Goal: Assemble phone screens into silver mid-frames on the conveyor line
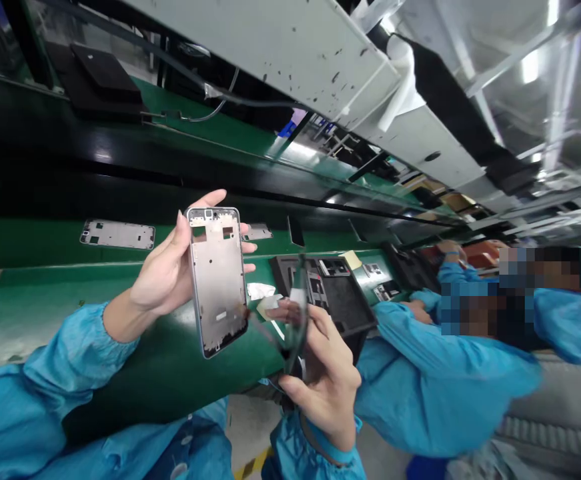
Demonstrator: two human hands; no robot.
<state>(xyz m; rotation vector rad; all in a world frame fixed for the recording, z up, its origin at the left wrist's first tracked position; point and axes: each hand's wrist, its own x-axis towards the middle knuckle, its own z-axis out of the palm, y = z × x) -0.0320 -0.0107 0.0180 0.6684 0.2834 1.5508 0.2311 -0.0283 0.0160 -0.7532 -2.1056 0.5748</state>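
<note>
My left hand (167, 267) is closed around the edge of a silver phone frame (220, 280), its thumb on one side and its fingers showing past the other. The frame is held tilted upright above the green bench, with cut-outs near its top and a dark lower edge. To the right, my right hand (327, 373) grips a thin dark piece (296, 327), smeared by motion, so I cannot make out its kind. That piece is close to the frame's lower right side; whether they touch is unclear.
On the green bench (120, 347) lie another phone frame (117, 233), a dark phone-shaped panel (296, 231) and crumpled white paper (260, 291). A black foam tray (347, 303) holds phone parts. Co-workers in blue sleeves (435, 380) sit at the right. A white overhead panel (270, 47) hangs above.
</note>
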